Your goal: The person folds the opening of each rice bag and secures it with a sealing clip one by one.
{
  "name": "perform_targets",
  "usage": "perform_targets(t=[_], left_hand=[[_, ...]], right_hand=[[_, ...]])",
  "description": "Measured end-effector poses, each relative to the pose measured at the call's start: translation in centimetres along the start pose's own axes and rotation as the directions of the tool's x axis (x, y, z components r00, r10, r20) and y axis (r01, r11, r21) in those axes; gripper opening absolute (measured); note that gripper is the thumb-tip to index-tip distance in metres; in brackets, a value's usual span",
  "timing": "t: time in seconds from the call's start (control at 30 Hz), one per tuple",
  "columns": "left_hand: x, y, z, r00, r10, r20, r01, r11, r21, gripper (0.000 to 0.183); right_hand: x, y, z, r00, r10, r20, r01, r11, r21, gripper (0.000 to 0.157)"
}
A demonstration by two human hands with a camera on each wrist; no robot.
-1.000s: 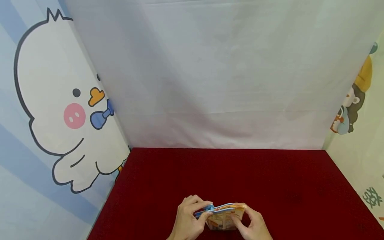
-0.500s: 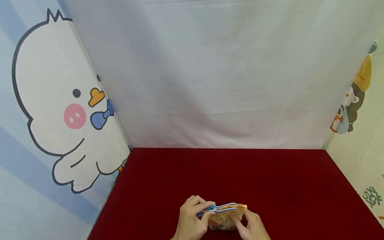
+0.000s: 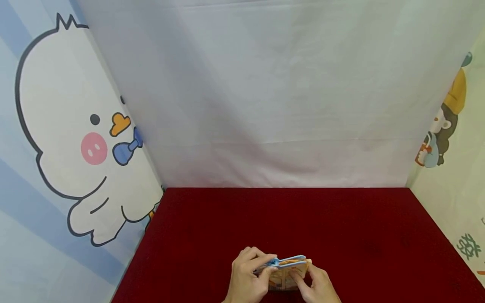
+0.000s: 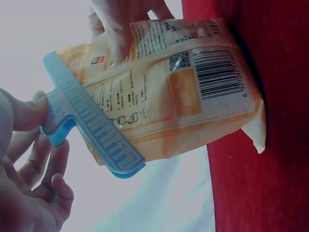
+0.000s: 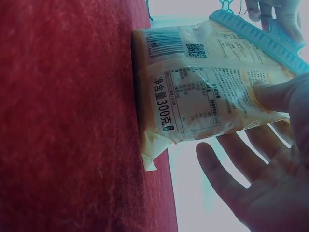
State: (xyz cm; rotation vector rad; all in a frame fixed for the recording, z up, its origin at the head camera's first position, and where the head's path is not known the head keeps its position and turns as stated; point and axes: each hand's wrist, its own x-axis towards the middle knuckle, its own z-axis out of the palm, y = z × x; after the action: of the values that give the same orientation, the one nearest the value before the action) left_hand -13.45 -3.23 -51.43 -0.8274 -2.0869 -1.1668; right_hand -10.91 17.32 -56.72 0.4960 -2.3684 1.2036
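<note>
In the head view, my left hand (image 3: 248, 275) pinches the handle end of a light blue bag clip (image 3: 293, 258) between thumb and fingers. The clip's long ruler-marked bars lie along the top of an orange and clear printed food packet (image 4: 178, 101), which stands upright. My right hand (image 3: 319, 285) grips the packet's right side near the top, thumb on the near printed face and fingers behind it. The right wrist view shows the packet's lower end (image 5: 145, 96) at the red cloth and the clip (image 5: 263, 42) across its top.
A dark red cloth (image 3: 242, 223) covers the tabletop. Behind it hangs a plain white curtain (image 3: 265, 105). Printed cartoon panels flank the table, with a white bird (image 3: 60, 105) on the left and a figure in a yellow hat (image 3: 439, 130) on the right.
My left hand and the clip have shifted to the right along the packet's top, and the clip's bars reach nearer its right corner. My right hand stays nearly in place.
</note>
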Motion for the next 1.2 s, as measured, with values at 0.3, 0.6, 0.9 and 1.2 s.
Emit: perform_targets(t=[0.3,0.6,0.9,1.2], left_hand=[[-0.3,-0.4,-0.3,0.997,-0.03,0.074,0.035,0.998,-0.056,0.028],[-1.1,-0.7,-0.4,0.986,-0.106,0.131,0.117,0.99,-0.075,0.038],[-2.6,-1.7,-0.4,0.965,-0.212,0.157,0.201,0.976,0.084,0.035],[-2.8,-2.3,-0.7,0.884,-0.395,0.25,0.379,0.919,0.111,0.016]], right_hand=[[0.3,-0.6,-0.4,0.993,0.113,0.029,-0.112,0.994,-0.016,0.03],[0.2,-1.2,-1.1,0.936,0.339,0.1,-0.344,0.938,0.045,0.032],[0.0,-1.6,-1.4,0.881,0.452,0.143,-0.465,0.882,0.075,0.03],[0.1,-1.1,-1.5,0.884,0.448,0.136,-0.459,0.886,0.066,0.025]])
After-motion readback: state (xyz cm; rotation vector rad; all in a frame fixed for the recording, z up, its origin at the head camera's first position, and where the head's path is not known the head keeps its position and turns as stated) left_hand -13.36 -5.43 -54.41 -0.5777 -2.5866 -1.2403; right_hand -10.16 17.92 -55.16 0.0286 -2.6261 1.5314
